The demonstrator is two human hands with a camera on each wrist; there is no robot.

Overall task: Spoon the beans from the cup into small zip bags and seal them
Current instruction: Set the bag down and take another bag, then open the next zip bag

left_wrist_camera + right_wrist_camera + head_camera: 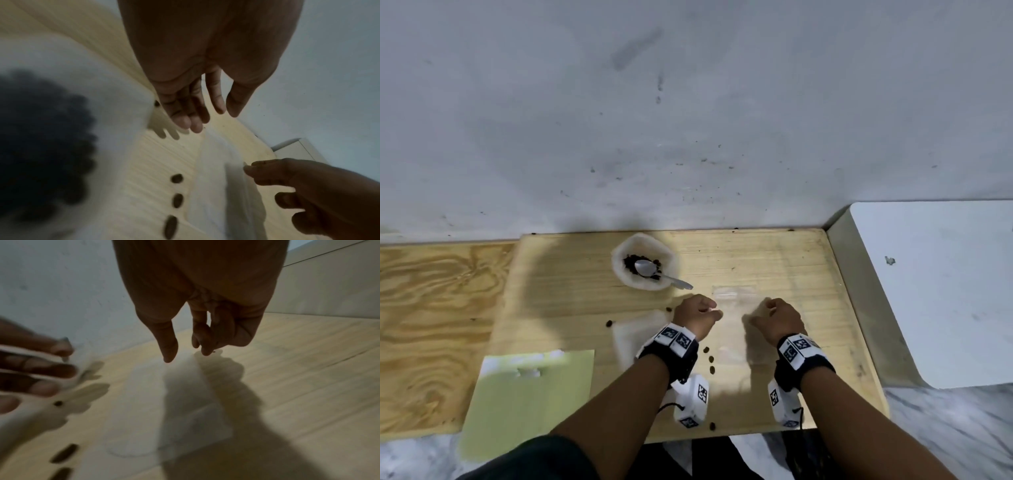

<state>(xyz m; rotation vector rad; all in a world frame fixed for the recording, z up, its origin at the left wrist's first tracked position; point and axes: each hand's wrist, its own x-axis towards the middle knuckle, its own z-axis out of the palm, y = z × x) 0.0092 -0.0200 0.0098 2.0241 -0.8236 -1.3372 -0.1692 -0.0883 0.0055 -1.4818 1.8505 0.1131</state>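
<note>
A white cup [619,270] holding dark beans [631,262] and a metal spoon [650,269] stands at the back of the wooden board. A clear, flat zip bag [734,301] lies in front of it, between my hands. My left hand [698,310] hovers at the bag's left edge; in the left wrist view its fingers [185,120] are straight and hold nothing. My right hand [187,356] hangs over the bag [185,410] with thumb and fingers loosely curled and apart. A second whitish bag [61,65], left of my wrist, shows a dark mass like beans.
Loose beans [707,350] lie scattered on the board near my left wrist and by its front edge. A pale green packet [527,387] overhangs the front left. A white panel [935,291] borders the board on the right, and a grey wall rises behind.
</note>
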